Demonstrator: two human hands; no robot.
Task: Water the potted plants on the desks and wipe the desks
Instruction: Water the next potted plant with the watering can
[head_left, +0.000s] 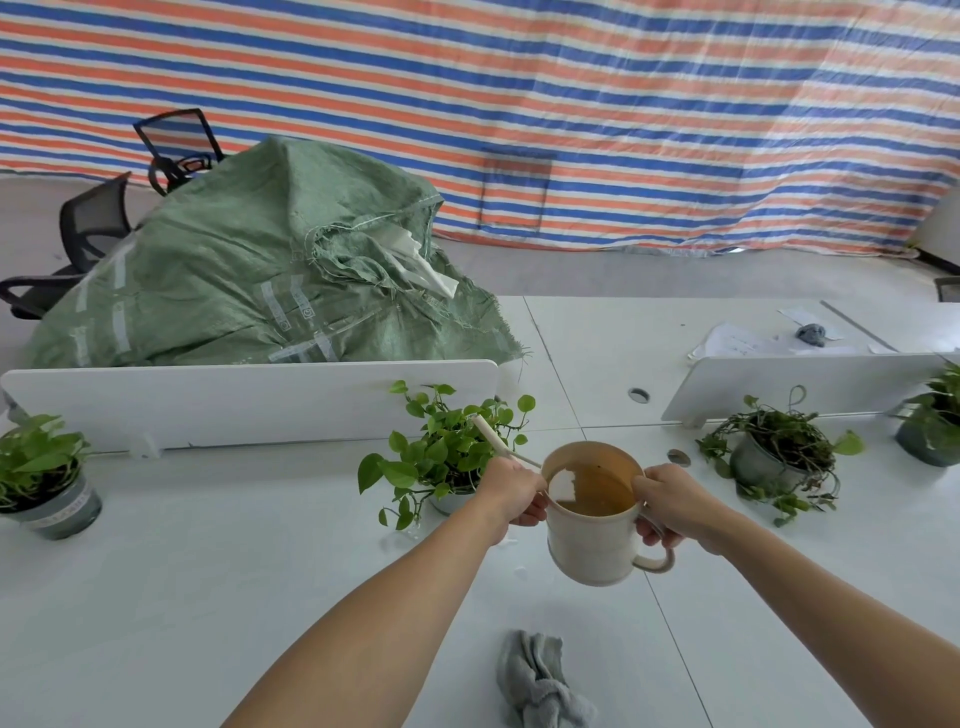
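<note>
Head: white desk (208, 597), striped tarp (571, 78)

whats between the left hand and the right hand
The beige watering can, brownish water inside, gripped by left hand and right hand; head view shows it.

Potted plants (44, 478) (441, 457) (774, 457) (930, 421): four
Watering can (592, 540): one
My hands: two, left hand (511, 491), right hand (675, 504)
Grey cloth (535, 680): one near me
Desk dividers (249, 400) (810, 384): two
Green sack (249, 270): one
</note>
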